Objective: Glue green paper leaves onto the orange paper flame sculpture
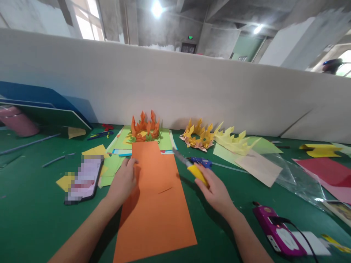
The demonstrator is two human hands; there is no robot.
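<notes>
A long sheet of orange paper [159, 219] lies in front of me, with a narrower orange piece [146, 160] at its far end. A short slit or dark line shows on the sheet. At the left edge of the orange paper, my left hand [123, 179] is closed, its curled fingers gripping the edge. My right hand [215, 188] is wrapped round the yellow handle of a utility knife [196, 171]. The blade is extended and tilts up and to the left, apart from the paper, just beyond its right edge.
Behind the sheet stand an orange paper crown [145, 133], a yellow paper crown [197, 137] and a pale yellow zigzag strip [236, 140]. A blue glue gun [201, 162] lies near the knife. A phone [87, 177] rests at left, a magenta device [278, 230] with a cable at right.
</notes>
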